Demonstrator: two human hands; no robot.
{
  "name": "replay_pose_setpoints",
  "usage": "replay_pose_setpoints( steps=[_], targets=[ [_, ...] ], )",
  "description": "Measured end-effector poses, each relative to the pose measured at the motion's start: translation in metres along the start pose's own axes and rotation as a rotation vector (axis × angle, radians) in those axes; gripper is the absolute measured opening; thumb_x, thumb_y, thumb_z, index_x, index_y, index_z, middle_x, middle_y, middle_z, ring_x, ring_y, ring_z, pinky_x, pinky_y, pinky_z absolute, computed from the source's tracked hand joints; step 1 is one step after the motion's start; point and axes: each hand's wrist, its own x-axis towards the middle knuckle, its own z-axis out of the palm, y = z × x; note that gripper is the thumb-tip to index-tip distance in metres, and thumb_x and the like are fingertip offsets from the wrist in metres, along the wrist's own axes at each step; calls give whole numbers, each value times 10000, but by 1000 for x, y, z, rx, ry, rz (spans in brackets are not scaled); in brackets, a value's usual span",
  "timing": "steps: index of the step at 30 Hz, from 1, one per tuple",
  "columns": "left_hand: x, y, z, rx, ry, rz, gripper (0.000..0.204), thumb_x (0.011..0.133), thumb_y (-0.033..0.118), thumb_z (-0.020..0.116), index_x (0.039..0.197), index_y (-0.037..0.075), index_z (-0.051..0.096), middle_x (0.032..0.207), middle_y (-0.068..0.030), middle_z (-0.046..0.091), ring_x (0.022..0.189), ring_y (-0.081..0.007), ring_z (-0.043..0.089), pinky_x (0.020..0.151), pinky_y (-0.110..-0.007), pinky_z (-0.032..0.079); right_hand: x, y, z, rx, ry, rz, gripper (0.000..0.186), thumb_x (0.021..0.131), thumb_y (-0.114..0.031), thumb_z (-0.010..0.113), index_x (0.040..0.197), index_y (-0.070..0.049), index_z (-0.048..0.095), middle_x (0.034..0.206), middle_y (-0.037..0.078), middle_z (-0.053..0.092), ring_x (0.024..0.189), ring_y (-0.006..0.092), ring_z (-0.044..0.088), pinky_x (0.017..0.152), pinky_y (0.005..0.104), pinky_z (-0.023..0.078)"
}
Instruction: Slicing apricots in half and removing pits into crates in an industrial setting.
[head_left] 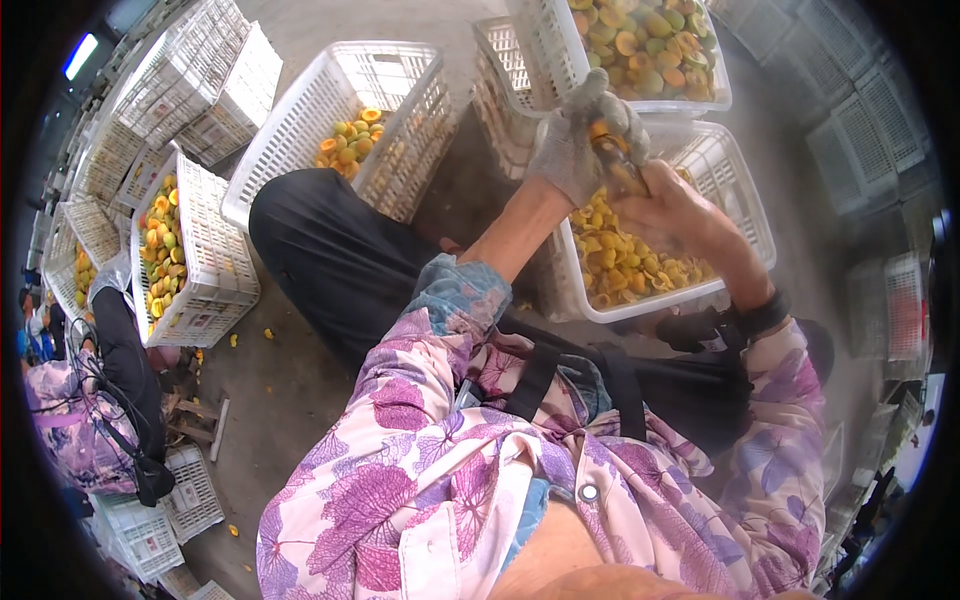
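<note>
My left hand (578, 140), in a grey-white work glove, is closed around a piece of orange-fleshed fruit (599, 131). My bare right hand (668, 208) is closed on a small dark, partly shiny hand tool (618, 168), its tip against the fruit. Blur and my fingers hide the tool's exact kind. Both hands are over the near side of a white plastic crate (748, 215). Inside that crate lies a heap of small yellow fruit pieces (625, 262). Just beyond, a higher white crate (660, 106) is full of green-and-orange halved fruit (655, 45).
Left of my knee, a tilted white crate (290, 130) holds some halved fruit (350, 142). Farther left stands another filled crate (215, 265), near a seated person (90, 410). Stacked crates (185, 80) line the back left. Fruit scraps (268, 333) lie on the floor.
</note>
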Motion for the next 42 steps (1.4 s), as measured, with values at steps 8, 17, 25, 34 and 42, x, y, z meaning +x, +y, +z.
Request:
replay_pose_setpoints(
  steps=[8, 17, 25, 34, 42],
  targets=[
    [19, 22, -69, -539, 282, -145, 277, 919, 303, 456, 895, 29, 491, 867, -114, 536, 783, -263, 564, 717, -392, 481, -9, 120, -78, -1386, 169, -462, 79, 745, -103, 601, 814, -67, 610, 690, 93, 596, 651, 275, 599, 556, 372, 474],
    [17, 125, -211, -659, 689, 416, 449, 938, 362, 385, 1177, -15, 440, 1188, -180, 503, 1030, -342, 547, 928, -543, 422, 99, 57, -150, -714, 645, -275, 207, 757, -211, 612, 807, -13, 644, 691, 127, 616, 632, 240, 590, 567, 344, 473],
    [44, 50, -111, -662, 671, 68, 222, 902, 188, 496, 987, -11, 543, 975, -153, 593, 907, -285, 603, 825, -470, 521, 207, 45, -180, -1146, 692, 166, 556, 636, -396, 719, 1046, -40, 600, 1083, 156, 600, 994, 327, 582, 832, 409, 472],
    [62, 8, -159, -346, 454, -60, 269, 920, 247, 483, 792, 28, 572, 723, -76, 602, 652, -220, 603, 612, -354, 550, 223, 38, -158, -908, 775, -62, 328, 775, -303, 631, 1000, -71, 577, 782, 27, 480, 686, 157, 458, 586, 278, 371],
    [36, 3, -89, -250, 383, -85, 336, 927, 339, 438, 1064, 42, 514, 976, -105, 558, 912, -232, 558, 757, -385, 506, 124, 9, -126, 201, 449, -309, 183, 896, -266, 537, 965, -96, 548, 531, -71, 305, 431, 40, 292, 367, 209, 225]
  ],
)
